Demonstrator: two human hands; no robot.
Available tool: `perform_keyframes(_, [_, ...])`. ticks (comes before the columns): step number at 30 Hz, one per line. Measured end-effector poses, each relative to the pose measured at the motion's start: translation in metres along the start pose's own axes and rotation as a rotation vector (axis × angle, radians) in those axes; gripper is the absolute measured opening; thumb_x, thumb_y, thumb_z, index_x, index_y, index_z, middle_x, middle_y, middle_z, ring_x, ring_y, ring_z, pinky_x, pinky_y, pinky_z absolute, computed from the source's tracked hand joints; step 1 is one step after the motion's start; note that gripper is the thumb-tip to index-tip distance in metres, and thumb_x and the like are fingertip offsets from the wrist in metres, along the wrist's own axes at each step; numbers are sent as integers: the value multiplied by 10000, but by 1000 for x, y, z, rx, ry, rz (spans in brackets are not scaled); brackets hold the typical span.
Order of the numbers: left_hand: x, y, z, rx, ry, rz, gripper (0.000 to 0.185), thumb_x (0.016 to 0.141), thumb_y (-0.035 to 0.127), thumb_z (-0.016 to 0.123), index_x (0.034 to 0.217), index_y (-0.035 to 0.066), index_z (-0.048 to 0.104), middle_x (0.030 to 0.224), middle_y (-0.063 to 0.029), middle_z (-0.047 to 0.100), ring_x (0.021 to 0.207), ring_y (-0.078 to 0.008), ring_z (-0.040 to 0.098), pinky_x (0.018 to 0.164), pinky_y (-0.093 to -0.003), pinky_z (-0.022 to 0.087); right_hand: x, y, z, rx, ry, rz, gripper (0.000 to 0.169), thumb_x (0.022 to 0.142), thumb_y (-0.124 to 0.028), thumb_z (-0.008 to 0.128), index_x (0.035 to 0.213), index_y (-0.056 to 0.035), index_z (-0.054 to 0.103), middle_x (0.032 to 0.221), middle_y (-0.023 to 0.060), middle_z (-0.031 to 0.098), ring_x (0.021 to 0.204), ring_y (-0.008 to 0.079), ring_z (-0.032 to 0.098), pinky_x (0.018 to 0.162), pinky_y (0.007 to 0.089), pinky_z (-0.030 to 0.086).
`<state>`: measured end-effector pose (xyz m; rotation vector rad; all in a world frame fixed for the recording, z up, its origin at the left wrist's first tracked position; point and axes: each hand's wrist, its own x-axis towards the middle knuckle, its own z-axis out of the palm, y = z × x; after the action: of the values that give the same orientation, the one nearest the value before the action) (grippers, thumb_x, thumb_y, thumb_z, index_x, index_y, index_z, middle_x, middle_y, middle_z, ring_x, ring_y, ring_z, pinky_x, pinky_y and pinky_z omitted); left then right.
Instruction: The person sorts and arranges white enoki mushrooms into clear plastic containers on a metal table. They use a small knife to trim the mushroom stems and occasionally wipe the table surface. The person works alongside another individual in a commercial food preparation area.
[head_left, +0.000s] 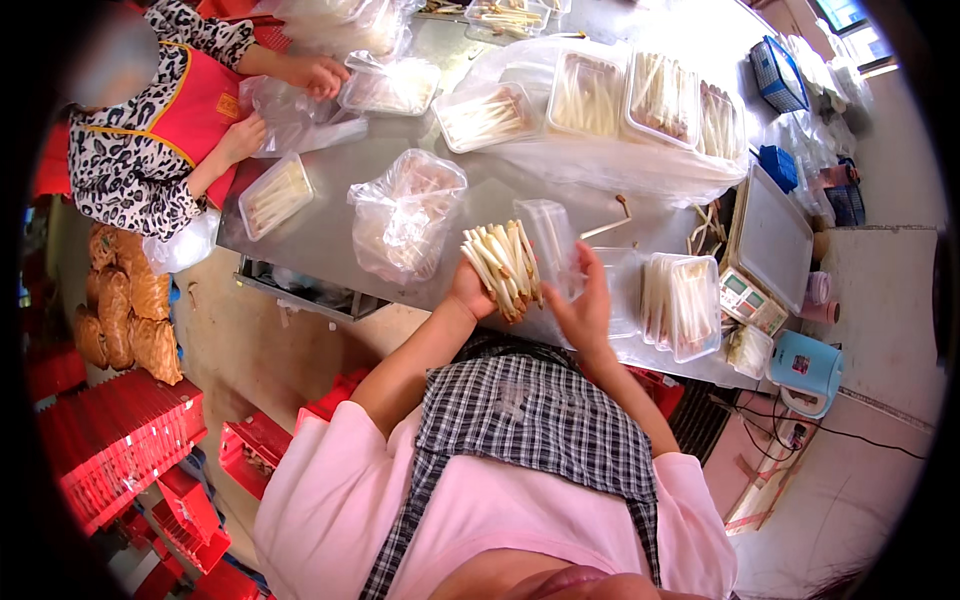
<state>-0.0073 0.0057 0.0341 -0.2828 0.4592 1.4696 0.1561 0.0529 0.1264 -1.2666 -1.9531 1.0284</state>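
Observation:
My left hand holds a bundle of pale, long-stemmed mushrooms with brown ends, above the table's near edge. Just right of the bundle is my right hand, its fingers apart; whether its fingertips touch the clear plastic tray behind them, I cannot tell. Another clear tray lies right of that hand, beside a stack of filled trays. Left of the bundle stands a knotted clear plastic bag with filled trays inside. A single stem lies beyond my right hand.
Across the metal table, a person in a red apron handles clear bags. Filled trays stand on plastic at the back. A digital scale and a blue kettle are at the right. Red crates stand lower left.

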Motion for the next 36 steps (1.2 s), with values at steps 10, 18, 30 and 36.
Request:
perform_keyframes(10, [23,-13,62,596,393,300,535,963,490,267,1276,75,389,1163,-115,500,973,-234,538,775,-402,510,-13,2,46,113,60,-105,623,754,-69,690,1289,40,389,1236,183,476,1176,302,455,1002,356,359])
perform_keyframes(18, [7,9,86,795,326,165,223,942,100,390,1134,-12,397,974,-169,565,822,-289,617,669,-440,541,3,45,58,1146,-189,411,305,936,-128,464,1204,14,429,1026,118,589,839,207,622,738,332,528])
perform_keyframes(30, [-42,-12,23,1844,13,857,468,853,98,475,1306,-2,415,1317,-214,437,1247,-344,393,1058,-381,288,-6,108,69,901,-196,593,337,941,-217,469,1191,10,476,1088,130,592,1027,214,566,877,346,469])
perform_keyframes(36, [-48,-14,5,2187,-1,879,629,883,314,505,1372,-20,294,1437,-182,284,1334,-344,250,1097,-438,170,-35,63,25,113,37,59,486,821,-66,574,1271,29,414,1266,216,475,1188,319,454,978,389,376])
